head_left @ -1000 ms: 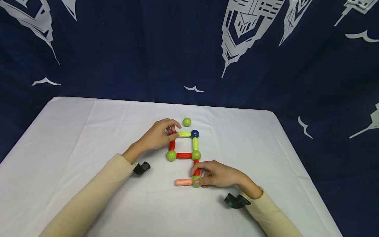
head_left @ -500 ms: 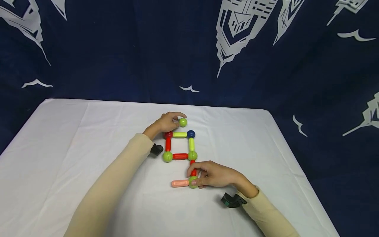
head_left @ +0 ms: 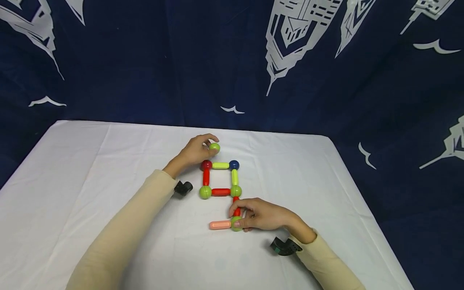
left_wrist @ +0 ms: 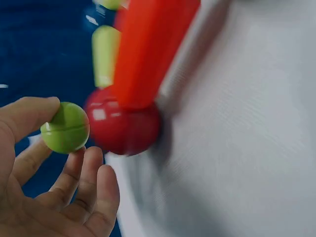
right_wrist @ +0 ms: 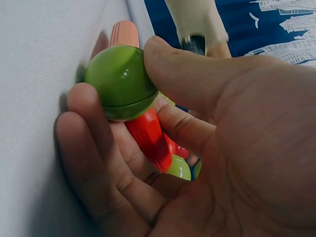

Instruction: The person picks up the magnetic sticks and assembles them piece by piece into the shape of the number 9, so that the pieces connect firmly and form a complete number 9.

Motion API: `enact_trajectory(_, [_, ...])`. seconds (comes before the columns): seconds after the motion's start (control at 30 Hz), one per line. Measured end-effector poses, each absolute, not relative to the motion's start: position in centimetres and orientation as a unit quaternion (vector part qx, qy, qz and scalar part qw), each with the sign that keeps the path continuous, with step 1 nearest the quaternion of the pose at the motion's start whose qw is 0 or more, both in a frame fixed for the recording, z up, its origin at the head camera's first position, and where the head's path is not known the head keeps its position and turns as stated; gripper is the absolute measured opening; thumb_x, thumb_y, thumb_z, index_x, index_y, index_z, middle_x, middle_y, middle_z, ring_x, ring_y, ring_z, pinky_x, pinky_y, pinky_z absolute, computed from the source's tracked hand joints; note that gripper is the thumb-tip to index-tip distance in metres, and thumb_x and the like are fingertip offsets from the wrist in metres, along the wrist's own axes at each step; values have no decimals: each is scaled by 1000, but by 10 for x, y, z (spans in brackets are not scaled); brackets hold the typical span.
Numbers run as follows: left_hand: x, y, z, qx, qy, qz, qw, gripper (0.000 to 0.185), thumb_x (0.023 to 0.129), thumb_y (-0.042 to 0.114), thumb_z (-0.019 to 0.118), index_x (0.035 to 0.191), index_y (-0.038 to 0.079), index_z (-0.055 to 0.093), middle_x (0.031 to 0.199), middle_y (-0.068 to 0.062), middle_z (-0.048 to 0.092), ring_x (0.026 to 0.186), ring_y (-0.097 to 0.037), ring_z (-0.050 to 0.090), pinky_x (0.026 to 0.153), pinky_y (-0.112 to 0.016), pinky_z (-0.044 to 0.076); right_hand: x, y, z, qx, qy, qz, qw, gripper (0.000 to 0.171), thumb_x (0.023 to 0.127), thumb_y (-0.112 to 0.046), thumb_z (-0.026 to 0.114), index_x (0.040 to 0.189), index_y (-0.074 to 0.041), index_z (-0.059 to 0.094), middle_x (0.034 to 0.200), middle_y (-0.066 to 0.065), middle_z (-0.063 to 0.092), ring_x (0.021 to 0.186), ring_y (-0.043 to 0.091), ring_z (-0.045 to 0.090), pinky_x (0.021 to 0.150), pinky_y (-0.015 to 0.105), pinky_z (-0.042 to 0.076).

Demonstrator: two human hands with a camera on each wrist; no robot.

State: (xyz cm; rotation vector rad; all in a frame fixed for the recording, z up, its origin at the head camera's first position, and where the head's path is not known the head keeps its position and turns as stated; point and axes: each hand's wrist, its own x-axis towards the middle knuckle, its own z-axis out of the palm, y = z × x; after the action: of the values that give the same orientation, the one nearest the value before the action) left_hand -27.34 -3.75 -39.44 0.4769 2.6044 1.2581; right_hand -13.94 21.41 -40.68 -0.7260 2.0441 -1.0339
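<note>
Thumb and fingers of my left hand [head_left: 198, 149] pinch a loose green ball [left_wrist: 65, 128], just beyond the red ball [head_left: 206, 165]. My right hand [head_left: 266, 214] holds the green ball [right_wrist: 121, 81] at the near end of a magnetic stick-and-ball figure, its fingers around the red stick [right_wrist: 150, 138] joined there. A salmon stick [head_left: 220, 225] points left from that ball. The figure's upper part is a square: the red ball, a dark blue ball [head_left: 234, 165], two green balls [head_left: 205, 192], two red sticks [head_left: 221, 192] and two yellow-green sticks [head_left: 220, 165].
White cloth [head_left: 308, 173] covers the table. Behind its far edge hangs a dark blue curtain [head_left: 152, 64] with white building prints. Black wrist cameras [head_left: 285, 246] sit below both wrists, close over the cloth.
My left hand has moved from the red ball's corner to the loose green ball, taken hold of it and brought it left. The right hand stays on its ball.
</note>
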Motion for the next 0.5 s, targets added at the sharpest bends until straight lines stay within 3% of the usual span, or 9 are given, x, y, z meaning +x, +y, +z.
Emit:
enact_trajectory(0.23, [-212,-71,-378,272,852,437,100,30,90,14,75,118,10,67,113,-9,65,95,-23,63,83,-34,53,-139,216,-405,-280,795,-399,362,19,97,-21,68,114,-14,62,80,-3,61,63,12,59,63,19,49])
enact_trajectory(0.5, [-140,-85,-390,307,835,424,172,25,86,13,79,108,15,68,96,4,67,81,-10,63,77,-25,56,-139,220,-403,-276,797,-395,364,19,97,-22,67,114,-17,61,80,-3,61,65,12,59,63,19,48])
